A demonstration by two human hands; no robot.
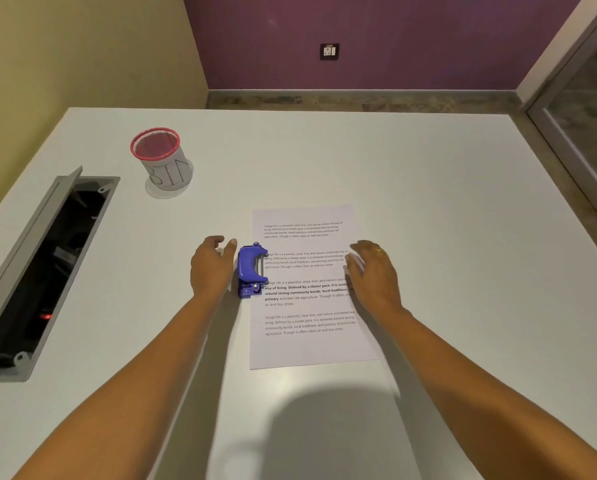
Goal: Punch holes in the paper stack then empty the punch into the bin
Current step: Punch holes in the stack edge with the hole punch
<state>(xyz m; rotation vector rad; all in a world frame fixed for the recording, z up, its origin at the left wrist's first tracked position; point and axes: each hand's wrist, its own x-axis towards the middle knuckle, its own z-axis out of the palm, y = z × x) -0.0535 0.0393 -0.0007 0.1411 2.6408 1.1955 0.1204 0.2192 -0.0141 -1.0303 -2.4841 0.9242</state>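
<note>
Punch point(252, 270) on paper stack point(307, 289) edge; left hand point(211, 268) beside, right hand point(373, 275) on paper.

1. The white table point(428, 202) in front of me carries everything; a grey hatch point(47, 271) stands open in its left side.
2. The paper stack point(307, 327) lies flat at the middle; the blue punch point(250, 270) sits at its left edge.
3. The red-rimmed bin point(165, 161) stands far left, well apart.
</note>
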